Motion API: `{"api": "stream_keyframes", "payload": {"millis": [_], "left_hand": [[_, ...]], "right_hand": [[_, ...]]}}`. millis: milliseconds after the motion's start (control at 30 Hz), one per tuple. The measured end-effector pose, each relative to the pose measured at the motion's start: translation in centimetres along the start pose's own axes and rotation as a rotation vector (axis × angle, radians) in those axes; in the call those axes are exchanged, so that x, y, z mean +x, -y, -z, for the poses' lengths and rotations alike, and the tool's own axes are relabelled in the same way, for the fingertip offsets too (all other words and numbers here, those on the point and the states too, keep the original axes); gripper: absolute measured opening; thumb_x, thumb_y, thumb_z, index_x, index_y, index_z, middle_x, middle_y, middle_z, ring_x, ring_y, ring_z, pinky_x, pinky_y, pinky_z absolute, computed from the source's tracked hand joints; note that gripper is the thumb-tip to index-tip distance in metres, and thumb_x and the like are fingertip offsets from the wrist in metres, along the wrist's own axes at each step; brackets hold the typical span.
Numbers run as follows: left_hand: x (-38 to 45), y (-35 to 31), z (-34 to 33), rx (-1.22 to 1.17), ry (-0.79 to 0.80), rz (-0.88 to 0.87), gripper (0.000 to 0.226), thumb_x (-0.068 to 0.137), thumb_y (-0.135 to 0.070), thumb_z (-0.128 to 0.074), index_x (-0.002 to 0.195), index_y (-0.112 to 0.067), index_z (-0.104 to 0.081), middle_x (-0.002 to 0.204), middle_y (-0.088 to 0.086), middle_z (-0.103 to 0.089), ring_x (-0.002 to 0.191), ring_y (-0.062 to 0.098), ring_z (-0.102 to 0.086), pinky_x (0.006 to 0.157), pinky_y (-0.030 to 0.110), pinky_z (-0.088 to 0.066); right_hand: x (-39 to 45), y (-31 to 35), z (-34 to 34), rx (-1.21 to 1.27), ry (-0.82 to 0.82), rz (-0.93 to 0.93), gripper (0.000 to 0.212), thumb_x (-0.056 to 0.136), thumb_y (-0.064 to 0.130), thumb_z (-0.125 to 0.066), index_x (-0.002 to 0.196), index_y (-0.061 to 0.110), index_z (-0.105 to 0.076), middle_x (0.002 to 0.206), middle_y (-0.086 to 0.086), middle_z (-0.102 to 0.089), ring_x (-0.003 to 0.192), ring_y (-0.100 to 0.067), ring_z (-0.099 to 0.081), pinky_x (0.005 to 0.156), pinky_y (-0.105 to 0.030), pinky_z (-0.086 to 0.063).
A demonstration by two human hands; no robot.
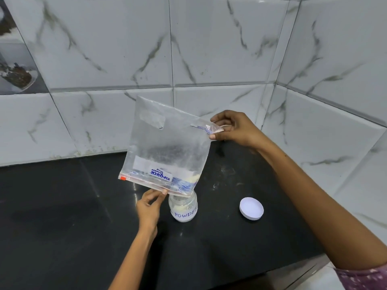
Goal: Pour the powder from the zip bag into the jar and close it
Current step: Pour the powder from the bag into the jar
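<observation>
Holding the zip bag (167,143) inverted above the jar (184,208), I am pinching its raised corner with my right hand (234,128) and pinching the zip edge just beside the jar mouth with my left hand (149,206). Most powder (191,179) is already lying in the jar; a small remainder is gathering at the bag's mouth. The lid (251,208) is lying on the counter (62,216) right of the jar, not yet fitted.

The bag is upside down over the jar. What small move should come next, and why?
Probably a gentle shake or tap of the bag. A little powder sits in its lowest corner, just above the open jar. The right hand pinches the top corner and the left hand the zip edge, so both can jiggle it. The lid lies apart, for afterwards.
</observation>
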State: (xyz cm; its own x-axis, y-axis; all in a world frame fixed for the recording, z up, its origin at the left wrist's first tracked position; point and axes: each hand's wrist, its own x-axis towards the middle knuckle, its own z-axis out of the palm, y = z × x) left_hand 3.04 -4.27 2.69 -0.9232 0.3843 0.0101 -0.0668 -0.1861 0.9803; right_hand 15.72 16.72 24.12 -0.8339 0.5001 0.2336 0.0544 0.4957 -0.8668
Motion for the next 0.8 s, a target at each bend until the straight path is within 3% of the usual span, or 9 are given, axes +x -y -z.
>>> {"api": "stream_keyframes", "payload": {"millis": [267, 333, 433, 533, 667, 800], "left_hand": [[0.1, 0.3, -0.3, -0.005, -0.013, 0.009, 0.008, 0.08, -0.011, -0.075, 0.088, -0.011, -0.075, 0.107, -0.006, -0.063, 0.096, 0.0, -0.061, 0.082, 0.018, -0.043], [0.2, 0.4, -0.3, -0.002, -0.014, 0.003, 0.011, 0.08, -0.011, -0.075, 0.09, -0.008, -0.074, 0.107, -0.007, -0.062, 0.092, -0.003, -0.06, 0.082, 0.018, -0.044], [0.2, 0.5, -0.4, 0.01, -0.018, -0.006, 0.016, 0.08, -0.011, -0.074, 0.094, -0.003, -0.074, 0.111, -0.004, -0.06, 0.095, -0.002, -0.059, 0.082, 0.016, -0.043], [0.1, 0.5, -0.5, 0.001, -0.025, -0.006, 0.017, 0.08, -0.011, -0.075, 0.095, -0.003, -0.073, 0.114, -0.001, -0.059, 0.096, 0.0, -0.059, 0.082, 0.016, -0.044], [0.1, 0.4, -0.3, -0.001, -0.039, -0.002, 0.008, 0.08, -0.011, -0.075, 0.088, -0.008, -0.074, 0.113, -0.002, -0.059, 0.097, 0.002, -0.059, 0.086, 0.021, -0.044], [0.0, 0.2, 0.0, 0.002, -0.045, -0.01, 0.005, 0.08, -0.01, -0.074, 0.081, -0.015, -0.073, 0.111, -0.002, -0.058, 0.096, 0.004, -0.059, 0.085, 0.021, -0.046]], "right_hand": [[-0.7, -0.4, 0.0, 0.152, -0.185, -0.044, 0.017, 0.079, 0.006, -0.075, 0.091, -0.003, -0.065, 0.077, -0.011, -0.066, 0.06, -0.008, -0.065, 0.061, -0.015, -0.052], [-0.8, -0.6, -0.2, 0.125, -0.221, -0.078, 0.015, 0.079, 0.007, -0.075, 0.089, 0.0, -0.066, 0.077, -0.014, -0.065, 0.065, -0.014, -0.063, 0.067, -0.02, -0.053], [-0.9, -1.0, -0.5, 0.15, -0.279, -0.148, 0.015, 0.076, 0.003, -0.076, 0.086, 0.009, -0.066, 0.085, -0.019, -0.066, 0.08, -0.024, -0.062, 0.084, -0.038, -0.052], [-0.9, -1.0, -0.7, 0.208, -0.33, -0.186, 0.022, 0.073, -0.001, -0.077, 0.083, 0.014, -0.064, 0.091, -0.02, -0.068, 0.087, -0.026, -0.065, 0.09, -0.038, -0.052], [-0.9, -1.1, -0.5, 0.203, -0.41, -0.133, 0.02, 0.072, -0.001, -0.078, 0.077, 0.012, -0.064, 0.071, -0.009, -0.069, 0.062, -0.012, -0.068, 0.069, -0.027, -0.056], [-1.1, -0.9, -0.5, 0.087, -0.431, -0.015, 0.015, 0.075, 0.005, -0.078, 0.076, 0.014, -0.066, 0.07, -0.006, -0.068, 0.067, -0.015, -0.066, 0.062, -0.026, -0.058]]}}
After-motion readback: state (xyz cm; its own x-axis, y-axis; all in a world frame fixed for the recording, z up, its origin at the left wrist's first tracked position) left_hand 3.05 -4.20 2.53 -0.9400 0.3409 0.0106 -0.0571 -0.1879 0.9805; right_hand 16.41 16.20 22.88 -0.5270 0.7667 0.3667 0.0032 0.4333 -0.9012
